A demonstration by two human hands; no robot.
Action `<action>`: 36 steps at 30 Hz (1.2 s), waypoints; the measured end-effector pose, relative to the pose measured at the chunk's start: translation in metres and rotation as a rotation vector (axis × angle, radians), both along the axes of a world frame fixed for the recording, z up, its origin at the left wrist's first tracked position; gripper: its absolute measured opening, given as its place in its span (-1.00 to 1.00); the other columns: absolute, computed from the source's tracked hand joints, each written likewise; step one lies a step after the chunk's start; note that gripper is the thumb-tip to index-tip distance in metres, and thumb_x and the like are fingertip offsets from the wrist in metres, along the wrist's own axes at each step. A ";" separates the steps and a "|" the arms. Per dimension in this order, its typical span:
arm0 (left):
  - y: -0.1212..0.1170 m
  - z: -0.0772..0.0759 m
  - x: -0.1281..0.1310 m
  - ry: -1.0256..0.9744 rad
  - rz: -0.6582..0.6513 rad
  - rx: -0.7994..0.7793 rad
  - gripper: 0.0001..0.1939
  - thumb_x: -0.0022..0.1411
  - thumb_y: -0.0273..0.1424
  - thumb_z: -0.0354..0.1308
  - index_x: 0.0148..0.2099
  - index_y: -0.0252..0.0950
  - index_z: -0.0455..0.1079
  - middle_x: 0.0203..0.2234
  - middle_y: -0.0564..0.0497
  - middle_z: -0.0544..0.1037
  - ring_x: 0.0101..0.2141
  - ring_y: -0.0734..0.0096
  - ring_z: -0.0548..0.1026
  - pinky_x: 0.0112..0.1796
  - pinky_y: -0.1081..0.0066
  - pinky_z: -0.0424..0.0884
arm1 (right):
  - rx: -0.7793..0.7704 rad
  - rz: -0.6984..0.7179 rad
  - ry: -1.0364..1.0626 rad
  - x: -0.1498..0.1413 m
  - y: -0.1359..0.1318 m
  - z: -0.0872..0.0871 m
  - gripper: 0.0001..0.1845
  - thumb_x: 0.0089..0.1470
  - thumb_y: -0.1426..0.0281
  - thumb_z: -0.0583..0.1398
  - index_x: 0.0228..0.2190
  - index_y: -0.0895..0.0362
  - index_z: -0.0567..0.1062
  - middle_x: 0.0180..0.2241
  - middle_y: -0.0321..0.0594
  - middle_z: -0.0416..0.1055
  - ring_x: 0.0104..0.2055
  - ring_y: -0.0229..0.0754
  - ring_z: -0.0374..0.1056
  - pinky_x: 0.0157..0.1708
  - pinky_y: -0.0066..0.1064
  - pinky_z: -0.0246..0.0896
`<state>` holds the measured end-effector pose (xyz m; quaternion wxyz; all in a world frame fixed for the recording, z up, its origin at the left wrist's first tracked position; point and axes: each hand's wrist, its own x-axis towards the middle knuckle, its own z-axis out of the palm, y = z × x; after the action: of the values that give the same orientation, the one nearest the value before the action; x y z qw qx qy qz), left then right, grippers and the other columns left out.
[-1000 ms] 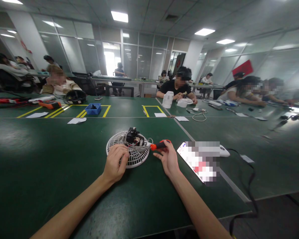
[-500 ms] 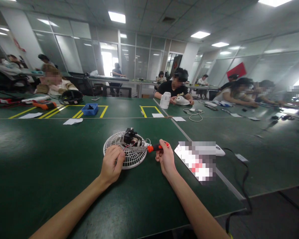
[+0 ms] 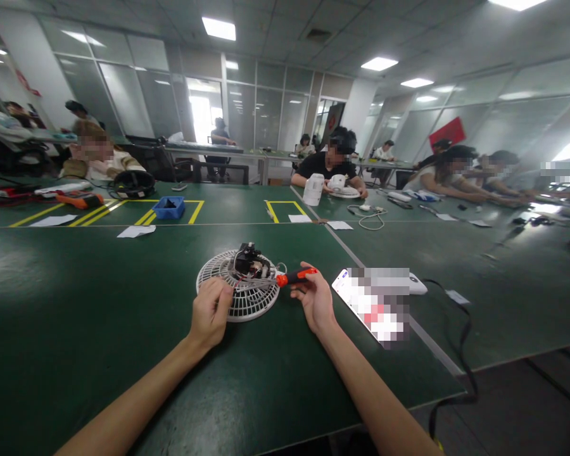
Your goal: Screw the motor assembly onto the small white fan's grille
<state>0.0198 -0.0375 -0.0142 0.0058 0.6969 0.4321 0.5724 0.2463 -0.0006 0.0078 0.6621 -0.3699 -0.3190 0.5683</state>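
Observation:
A round white fan grille lies on the green table, bearing a black motor assembly and loose wires. A screwdriver with a red-and-black handle extends sideways over the grille, its shaft pointing left. My right hand has the handle's end between thumb and forefinger, with its other fingers loosely curled. At the grille's near left side, my left hand is closed in a pinch close to the screwdriver's tip. Whatever lies between those fingertips is too small to make out.
Right of my hands lie a phone and a white device with a black cable. Farther back are a blue bin, paper slips and yellow tape outlines. Across the table a person handles another white fan part.
My right hand's fingers have loosened and spread a little around the handle, and more of the handle shows. The screwdriver has shifted slightly left. My left hand stays pinched.

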 end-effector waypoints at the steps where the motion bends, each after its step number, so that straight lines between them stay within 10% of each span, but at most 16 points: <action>1: -0.001 0.001 0.001 0.006 -0.012 0.004 -0.58 0.50 -0.28 -0.08 -0.47 -0.23 0.23 -0.52 0.02 0.42 -0.40 0.35 0.41 -0.26 0.31 0.35 | -0.005 -0.018 -0.003 -0.001 0.000 0.000 -0.62 -0.16 0.27 0.30 -0.22 0.10 0.51 -0.45 -0.33 0.44 -0.54 -0.24 0.37 -0.62 -0.46 0.30; 27: -0.003 0.001 0.001 0.019 -0.088 0.071 -0.60 0.49 -0.38 -0.08 -0.47 -0.23 0.23 -0.54 0.03 0.38 -0.40 0.35 0.41 -0.23 0.28 0.36 | -0.065 -0.036 -0.125 -0.003 0.002 -0.002 -0.48 -0.16 -0.02 0.47 -0.44 0.12 0.45 -0.67 -0.34 0.42 -0.69 -0.31 0.32 -0.71 -0.54 0.30; 36: -0.002 0.005 0.000 0.022 -0.076 0.014 -0.57 0.48 -0.28 -0.05 -0.50 -0.22 0.22 -0.56 0.02 0.39 -0.43 0.34 0.40 -0.27 0.27 0.37 | -0.009 0.015 -0.019 -0.003 -0.002 0.004 -0.58 -0.11 0.12 0.43 -0.30 0.09 0.48 -0.43 -0.27 0.57 -0.48 -0.18 0.53 -0.57 -0.44 0.47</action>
<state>0.0193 -0.0390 -0.0093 0.0177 0.7189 0.4014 0.5672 0.2431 -0.0029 0.0119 0.6529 -0.3761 -0.3255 0.5712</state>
